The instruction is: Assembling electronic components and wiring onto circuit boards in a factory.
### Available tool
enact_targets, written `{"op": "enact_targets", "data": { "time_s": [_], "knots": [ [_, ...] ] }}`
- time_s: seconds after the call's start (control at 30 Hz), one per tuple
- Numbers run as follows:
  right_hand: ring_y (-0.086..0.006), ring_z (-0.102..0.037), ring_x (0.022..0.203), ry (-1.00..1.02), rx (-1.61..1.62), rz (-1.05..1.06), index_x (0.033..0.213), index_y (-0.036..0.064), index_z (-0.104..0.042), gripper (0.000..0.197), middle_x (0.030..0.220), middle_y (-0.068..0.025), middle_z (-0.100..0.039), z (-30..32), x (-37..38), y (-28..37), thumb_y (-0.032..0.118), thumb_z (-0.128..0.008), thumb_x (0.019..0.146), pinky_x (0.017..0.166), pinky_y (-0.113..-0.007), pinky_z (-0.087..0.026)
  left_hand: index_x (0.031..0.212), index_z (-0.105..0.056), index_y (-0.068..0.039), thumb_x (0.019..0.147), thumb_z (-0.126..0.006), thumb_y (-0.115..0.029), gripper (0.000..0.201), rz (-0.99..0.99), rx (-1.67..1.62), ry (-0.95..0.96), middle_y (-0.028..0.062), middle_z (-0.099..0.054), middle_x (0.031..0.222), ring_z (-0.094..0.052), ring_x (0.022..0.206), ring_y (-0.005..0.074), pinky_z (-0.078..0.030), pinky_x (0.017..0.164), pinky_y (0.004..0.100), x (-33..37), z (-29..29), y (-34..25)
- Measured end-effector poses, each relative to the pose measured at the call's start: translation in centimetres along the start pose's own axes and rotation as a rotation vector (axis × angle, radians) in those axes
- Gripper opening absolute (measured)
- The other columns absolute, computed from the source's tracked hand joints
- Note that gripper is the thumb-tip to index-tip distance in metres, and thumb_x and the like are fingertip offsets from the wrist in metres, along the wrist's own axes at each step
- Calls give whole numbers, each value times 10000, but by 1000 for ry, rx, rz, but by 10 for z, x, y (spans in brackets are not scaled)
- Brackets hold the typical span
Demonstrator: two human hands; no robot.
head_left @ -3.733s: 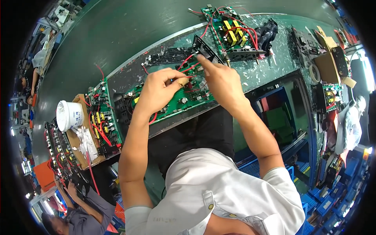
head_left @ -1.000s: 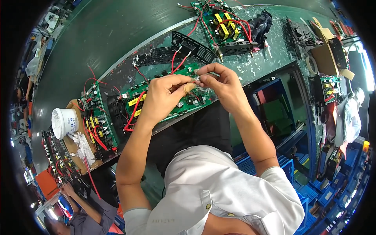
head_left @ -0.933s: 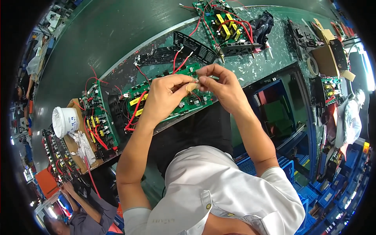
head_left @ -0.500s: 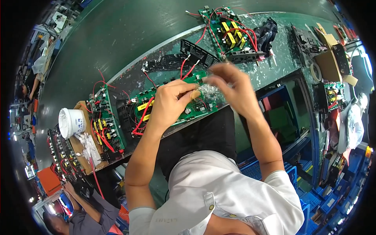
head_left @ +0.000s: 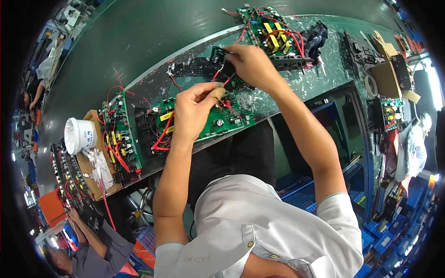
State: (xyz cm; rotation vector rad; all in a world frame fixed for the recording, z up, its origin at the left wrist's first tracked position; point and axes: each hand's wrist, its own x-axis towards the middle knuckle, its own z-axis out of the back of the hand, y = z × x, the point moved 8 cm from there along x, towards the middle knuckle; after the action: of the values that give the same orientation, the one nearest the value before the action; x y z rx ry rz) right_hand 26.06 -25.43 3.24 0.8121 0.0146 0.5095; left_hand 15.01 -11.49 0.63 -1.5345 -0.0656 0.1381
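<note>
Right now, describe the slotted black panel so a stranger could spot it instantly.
On the green workbench, find the long circuit board nearest the white shirt. Just past its far edge, the right hand grips the slotted black panel. Unlike the white-flecked black strip lying to its left, this panel is in the fingers.

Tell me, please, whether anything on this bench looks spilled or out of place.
White flecks are scattered on the green bench top beside the circuit board under the left hand; their patchy spread looks like spilled residue, though its source is unclear.
</note>
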Motion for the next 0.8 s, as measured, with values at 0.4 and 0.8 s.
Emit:
{"op": "enact_targets", "data": {
  "time_s": [0.4,0.8],
  "knots": [
    [-104,-593,999,168,702,-249,1377,-2,-544,404,1153,-56,-670,-22,-11,-25,171,-570,1013,887,-269,-486,1123,-715,33,915,-725,-65,231,-28,-111,-162,15,-710,952,-619,829,59,-507,761,205,32,16,-2],
    [-217,-615,1177,-80,378,-32,1424,24,-493,444,1287,-192,-632,-2,-61,4,-16,-498,982,1012,-297,-437,1027,-749,-19,856,-741,-90,186,-217,488,-235,126,-724,884,-695,737,182,-527,683,290,17,21,-33]
  ]
}}
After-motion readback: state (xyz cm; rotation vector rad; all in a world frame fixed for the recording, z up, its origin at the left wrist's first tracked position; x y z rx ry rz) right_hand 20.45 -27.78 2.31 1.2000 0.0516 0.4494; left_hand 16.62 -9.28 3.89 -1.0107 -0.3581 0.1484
